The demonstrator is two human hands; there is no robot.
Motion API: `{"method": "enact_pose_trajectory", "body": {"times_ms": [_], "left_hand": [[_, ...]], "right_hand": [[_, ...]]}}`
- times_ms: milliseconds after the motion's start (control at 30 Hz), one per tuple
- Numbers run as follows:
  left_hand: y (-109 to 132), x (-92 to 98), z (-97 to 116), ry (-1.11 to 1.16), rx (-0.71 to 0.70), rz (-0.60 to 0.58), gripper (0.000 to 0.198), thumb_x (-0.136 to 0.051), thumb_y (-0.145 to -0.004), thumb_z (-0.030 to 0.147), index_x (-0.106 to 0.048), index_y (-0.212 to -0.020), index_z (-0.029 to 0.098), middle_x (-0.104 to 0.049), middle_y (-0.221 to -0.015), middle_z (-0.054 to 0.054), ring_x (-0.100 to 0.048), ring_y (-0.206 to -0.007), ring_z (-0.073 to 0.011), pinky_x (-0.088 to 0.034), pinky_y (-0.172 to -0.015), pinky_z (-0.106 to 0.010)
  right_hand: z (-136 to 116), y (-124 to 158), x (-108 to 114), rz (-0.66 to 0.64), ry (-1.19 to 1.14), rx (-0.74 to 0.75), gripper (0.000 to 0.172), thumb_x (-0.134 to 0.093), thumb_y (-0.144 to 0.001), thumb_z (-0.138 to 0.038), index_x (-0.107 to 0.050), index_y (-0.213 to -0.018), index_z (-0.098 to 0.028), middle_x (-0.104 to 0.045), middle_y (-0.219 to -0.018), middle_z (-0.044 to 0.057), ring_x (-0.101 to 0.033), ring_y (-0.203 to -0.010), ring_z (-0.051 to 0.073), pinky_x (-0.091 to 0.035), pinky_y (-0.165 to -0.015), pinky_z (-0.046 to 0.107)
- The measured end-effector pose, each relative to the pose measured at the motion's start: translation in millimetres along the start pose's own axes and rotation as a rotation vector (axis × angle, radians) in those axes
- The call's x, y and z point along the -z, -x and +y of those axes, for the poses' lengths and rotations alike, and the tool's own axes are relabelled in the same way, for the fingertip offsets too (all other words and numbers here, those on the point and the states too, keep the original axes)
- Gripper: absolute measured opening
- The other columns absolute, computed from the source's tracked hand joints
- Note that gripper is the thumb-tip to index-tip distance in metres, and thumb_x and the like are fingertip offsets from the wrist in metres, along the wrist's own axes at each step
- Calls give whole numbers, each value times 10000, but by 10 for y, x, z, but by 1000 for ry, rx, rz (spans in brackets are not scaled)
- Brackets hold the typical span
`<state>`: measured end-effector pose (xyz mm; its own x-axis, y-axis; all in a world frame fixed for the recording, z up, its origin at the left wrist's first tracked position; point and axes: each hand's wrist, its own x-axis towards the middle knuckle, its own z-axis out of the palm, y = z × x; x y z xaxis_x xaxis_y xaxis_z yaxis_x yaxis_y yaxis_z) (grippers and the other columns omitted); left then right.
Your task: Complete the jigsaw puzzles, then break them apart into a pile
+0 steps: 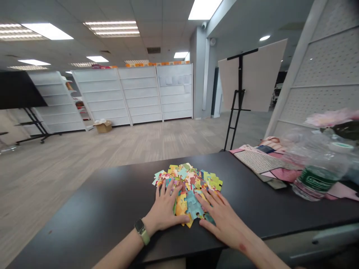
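A heap of colourful jigsaw puzzle pieces [193, 203] lies on the dark table [117, 209] in front of me. Yellow, blue, green and red pieces overlap one another in it. My left hand [165, 207], with a watch [142, 231] on its wrist, rests over the heap's left side, fingers spread. On the right side, my right hand [221, 216] lies with its fingers stretched over the pieces. Both palms face down, and the pieces under them are partly hidden. Neither hand grips a piece that I can see.
A large clear bottle with a green label [319, 179] stands at the table's right, beside pink and grey patterned cloth [260, 162]. Beyond the table stands an easel with a white board [256, 82]. White shelving [140, 95] and a cardboard box [103, 127] are farther back.
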<state>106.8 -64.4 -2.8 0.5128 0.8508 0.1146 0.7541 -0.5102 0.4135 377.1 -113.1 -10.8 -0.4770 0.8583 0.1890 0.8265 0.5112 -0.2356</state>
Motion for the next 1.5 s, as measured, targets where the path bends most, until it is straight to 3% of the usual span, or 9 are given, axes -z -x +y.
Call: {"method": "enact_pose_trajectory", "body": {"times_ms": [200, 400, 567, 667, 800, 867, 967, 1267, 1500], "left_hand": [[-278, -131, 268, 89, 20, 32, 1088, -672, -632, 841, -320, -1544, 365, -169, -1657, -101, 23, -1490, -500, 2, -1139, -722], [-558, -242, 483, 139, 18, 95, 1132, -680, -579, 866, -360, -1530, 343, -211, -1644, -109, 12, -1474, -535, 35, -1118, -752], [-538, -143, 458, 162, -107, 133, 886, -720, -708, 720, -461, -1457, 325, -234, -1632, -104, -133, -1483, -446, -143, -1164, -642], [-540, -100, 524, 105, -254, 130, 653, -690, -829, 563, -506, -1410, 327, -404, -1543, -83, -273, -1439, -370, -202, -1165, -561], [-665, -240, 815, 51, -328, 126, 776, -756, -728, 648, -538, -1378, 282, -556, -1373, -111, -424, -1296, -384, -219, -1146, -570], [-720, -355, 959, 29, -323, 115, 778, -770, -691, 677, -584, -1324, 266, -555, -1368, -121, -457, -1245, -402, -269, -1110, -591], [-728, -483, 1059, -17, -348, 97, 521, -701, -845, 524, -601, -1288, 268, -526, -1426, -106, -492, -1231, -377, -376, -1050, -550], [-861, -459, 831, 317, -219, 259, 320, -349, -1041, 239, -565, -1274, 199, -720, -1025, -85, -686, -917, -231, -516, -838, -339], [-885, -462, 792, 482, -173, 325, 271, -548, -954, 314, -613, -1171, 166, -698, -1159, -84, -648, -1082, -247, -501, -942, -348]], "right_hand": [[606, 80, 118, 143, 41, -40, 689, -615, -898, -545, -403, -1512, -316, -423, -1556, 108, -428, -1406, 308, -431, -1109, 494], [1001, 203, 77, 316, 100, -107, 387, -591, -916, -533, -704, -1186, -282, -698, -1170, 94, -667, -1071, 270, -569, -925, 429], [1181, 372, -33, 470, 76, -182, 406, -500, -953, -554, -705, -1131, -251, -741, -1106, 77, -704, -1008, 268, -581, -898, 423], [1202, 446, -34, 572, 4, -299, 409, -440, -978, -521, -679, -1129, -226, -744, -1129, 87, -715, -1005, 263, -567, -914, 409], [1129, 418, 65, 592, -144, -490, 398, -450, -952, -504, -641, -1160, -223, -765, -983, 77, -731, -859, 254, -577, -782, 379], [1090, 388, 121, 620, -187, -505, 393, -493, -909, -509, -661, -1111, -216, -748, -1019, 95, -705, -937, 278, -548, -860, 416], [1082, 388, 175, 717, -219, -531, 411, -466, -896, -509, -674, -1068, -199, -704, -1153, 128, -634, -1104, 302, -464, -1001, 464], [1142, 399, 200, 728, -344, -674, 392, -446, -881, -494, -699, -981, -211, -757, -1006, 90, -702, -896, 257, -525, -812, 363], [1083, 320, 213, 687, -363, -623, 316, -447, -816, -358, -697, -940, -209, -766, -925, 74, -721, -857, 237, -545, -772, 345]]}}
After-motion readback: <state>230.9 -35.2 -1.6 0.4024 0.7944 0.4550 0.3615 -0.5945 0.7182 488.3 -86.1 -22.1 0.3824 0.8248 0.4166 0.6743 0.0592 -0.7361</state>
